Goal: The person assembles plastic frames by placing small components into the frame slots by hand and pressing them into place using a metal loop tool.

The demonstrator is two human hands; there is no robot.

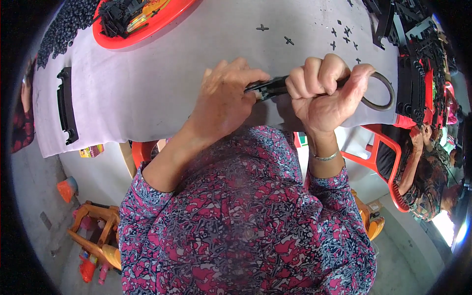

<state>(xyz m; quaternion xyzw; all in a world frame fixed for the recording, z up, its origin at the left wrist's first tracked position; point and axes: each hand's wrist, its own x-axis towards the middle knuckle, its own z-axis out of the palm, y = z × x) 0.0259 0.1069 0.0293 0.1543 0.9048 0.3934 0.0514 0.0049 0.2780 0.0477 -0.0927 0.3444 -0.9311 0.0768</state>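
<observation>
My right hand (327,91) is wrapped round a pair of scissors whose dark loop handle (386,93) sticks out beyond the thumb side. The scissors point left, toward my other hand. My left hand (223,93) is closed in a pinch on a black plastic piece (253,90), most of which is hidden by the fingers. The scissors' front end meets this piece between the two hands, just above the tabletop. Whether the blades are apart cannot be made out. Small black cross-shaped pieces (288,41) lie scattered beyond my right hand.
A red tray (115,43) holds black parts at the far left, beside a heap of small black pieces (64,37). One long black bracket (68,105) lies at the left edge. Black parts (410,88) are stacked at right, near another person's arm (410,162) and a red chair (378,152).
</observation>
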